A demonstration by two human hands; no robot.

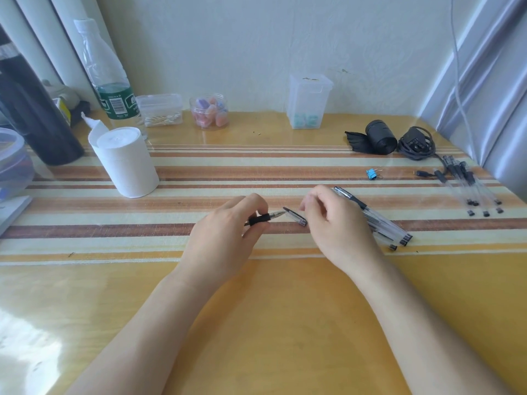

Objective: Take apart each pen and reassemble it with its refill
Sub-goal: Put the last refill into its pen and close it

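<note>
Clear black-sleeved plastic pen (266, 217) is pinched in left grip (225, 232); clear plastic cap (295, 216) at its 3 o'clock; whether right grip (333, 223) holds it, cannot tell.

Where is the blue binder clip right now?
Head view: the blue binder clip lies on the striped mat, right of centre, between the right hand and the black bag roll.

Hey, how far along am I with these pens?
Nothing shows as clearly finished. In hand: the left hand grips a pen by its black grip. Its cap is off, at the right hand fingertips, and the tip section is still on. A pile of pens lies beside the right hand, with a second group of pens farther right. Which is done cannot be told.
</note>
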